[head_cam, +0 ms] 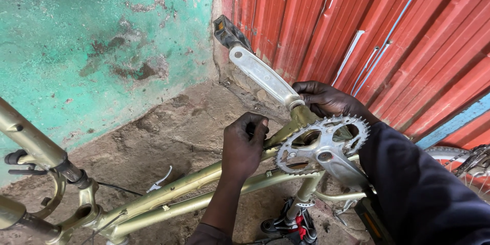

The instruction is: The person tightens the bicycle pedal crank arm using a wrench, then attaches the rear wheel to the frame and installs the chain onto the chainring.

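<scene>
Bicycle frame [168,194]: gold-coloured, lying upturned over the dirt floor [168,132], its tubes running from the lower left toward the middle of the view.
Bottom bracket shell [302,116]: at the top of the frame, in the middle of the view, between the two hands.
Chainring [321,143]: silver, toothed, facing the camera just below and right of the shell, with its own crank arm running down to the right.
Upper crank arm [263,75]: silver, reaching from the shell up and left to a black pedal [228,31] near the corner where the two walls meet.
Left hand [244,145]: fingers curled closed against the frame tube just left of the chainring; whether anything small sits inside the grip cannot be told.
Right hand [329,101]: behind the shell, fingers wrapped round the base of the upper crank arm, gripping it; dark sleeve [418,189] covers the forearm.
Fork [46,158]: gold legs at the lower left edge.
Walls: worn green plaster [102,41] on the left, red corrugated metal sheet [367,25] on the right.
Wheel [459,163]: partly seen at the right edge.
</scene>
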